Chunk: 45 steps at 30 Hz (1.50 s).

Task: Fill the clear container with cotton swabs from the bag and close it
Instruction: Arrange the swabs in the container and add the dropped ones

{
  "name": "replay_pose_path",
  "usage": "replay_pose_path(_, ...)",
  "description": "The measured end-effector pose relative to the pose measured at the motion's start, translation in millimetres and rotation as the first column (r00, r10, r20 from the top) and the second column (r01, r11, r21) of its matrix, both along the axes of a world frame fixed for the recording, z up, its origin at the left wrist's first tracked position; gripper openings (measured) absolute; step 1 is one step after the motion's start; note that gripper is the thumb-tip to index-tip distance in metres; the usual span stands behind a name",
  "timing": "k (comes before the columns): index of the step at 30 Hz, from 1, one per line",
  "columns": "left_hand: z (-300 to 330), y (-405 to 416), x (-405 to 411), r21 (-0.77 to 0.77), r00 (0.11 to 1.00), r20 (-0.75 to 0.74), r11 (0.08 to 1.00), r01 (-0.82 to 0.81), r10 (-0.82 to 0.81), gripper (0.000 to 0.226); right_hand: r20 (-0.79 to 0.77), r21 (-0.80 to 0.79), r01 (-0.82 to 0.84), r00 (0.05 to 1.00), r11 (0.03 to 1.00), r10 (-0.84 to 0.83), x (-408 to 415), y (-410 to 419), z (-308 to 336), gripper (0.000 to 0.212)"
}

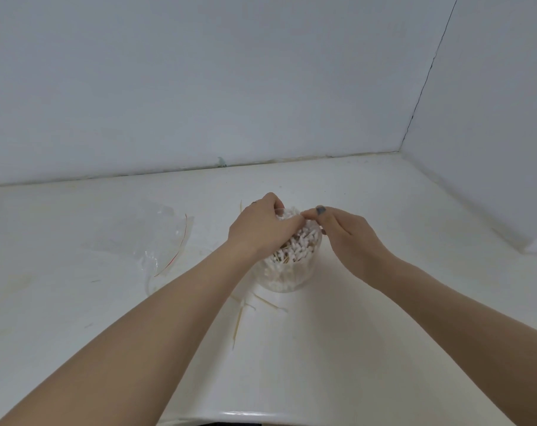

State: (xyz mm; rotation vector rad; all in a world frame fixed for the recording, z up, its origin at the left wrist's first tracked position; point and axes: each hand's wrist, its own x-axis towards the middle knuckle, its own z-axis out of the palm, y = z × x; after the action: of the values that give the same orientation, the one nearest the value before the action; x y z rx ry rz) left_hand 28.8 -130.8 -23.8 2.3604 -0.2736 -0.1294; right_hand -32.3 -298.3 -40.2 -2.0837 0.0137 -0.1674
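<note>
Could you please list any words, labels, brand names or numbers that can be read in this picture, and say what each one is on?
None: no readable text shows anywhere in this view.
The clear container of cotton swabs shows no label.
The plastic bag has only a red strip along its edge, no print that can be made out.
The table and the wall carry no writing.

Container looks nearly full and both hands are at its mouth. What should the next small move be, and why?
Probably press the cotton swabs down level inside the clear container. They stand heaped above its rim where the left hand and right hand meet, which would likely block a lid. No lid is in view.
</note>
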Motion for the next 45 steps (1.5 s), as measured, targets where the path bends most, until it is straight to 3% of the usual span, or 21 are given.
replay_pose_path(4, 0.2, 0.5, 2.4, -0.04, 1.0, -0.005, 0.999, -0.01, 0.01, 0.025, -0.073, 0.146, -0.015, 0.997, 0.989, 0.026, 4.0, 2.6, 1.5, 0.049)
replay_pose_path(10, 15.5, 5.3, 5.1, -0.213, 0.983, -0.182, 0.977, -0.029, -0.01, 0.022, -0.003, 0.073, -0.012, 1.0, 0.997, 0.013, -3.9, 11.1, 1.6, 0.04)
replay_pose_path(13, 20.8, 8.8, 9.1, -0.333, 0.949, -0.314, 0.933, -0.138, 0.028, 0.022, 0.106, 0.047, 0.055, 0.993, 0.997, -0.06, -3.5, 11.9, 1.6, 0.037)
replay_pose_path(15, 20.0, 11.8, 9.3, -0.351, 0.957, -0.288, 0.926, -0.139, 0.034, 0.022, 0.111, 0.032, 0.052, 0.992, 0.998, -0.055, -4.2, 12.6, 2.6, 0.036)
replay_pose_path(18, 16.2, 17.3, 4.3, -0.192, 0.998, 0.005, 0.98, 0.057, -0.057, 0.007, 0.074, -0.001, -0.001, 0.997, 1.0, 0.001, -6.6, 13.3, 3.4, 0.038)
replay_pose_path(20, 17.2, 18.6, 2.3, -0.073, 0.974, 0.139, 0.979, 0.188, -0.177, 0.014, 0.08, 0.008, 0.013, 0.997, 1.0, -0.014, -7.8, 12.9, 3.5, 0.037)
replay_pose_path(24, 27.5, 19.0, 4.6, 0.108, 0.92, 0.121, 0.926, 0.361, -0.372, 0.026, 0.076, 0.017, 0.0, 0.997, 1.0, -0.001, -10.8, 15.3, 4.6, 0.039)
replay_pose_path(28, 42.8, 24.4, 6.4, 0.136, 0.905, 0.068, 0.903, 0.408, -0.42, 0.026, 0.08, 0.064, 0.06, 0.995, 0.996, -0.065, -12.6, 16.1, 6.7, 0.037)
replay_pose_path(34, 45.6, 28.8, 9.9, 0.296, 0.851, -0.004, 0.812, 0.502, -0.525, 0.024, 0.048, 0.112, 0.072, 0.996, 0.991, -0.077, -14.2, 18.4, 8.4, 0.036)
replay_pose_path(45, 49.3, 32.5, 17.1, 0.38, 0.838, 0.089, 0.796, 0.472, -0.539, 0.014, 0.054, 0.115, 0.091, 0.994, 0.989, -0.098, -12.4, 19.2, 10.9, 0.038)
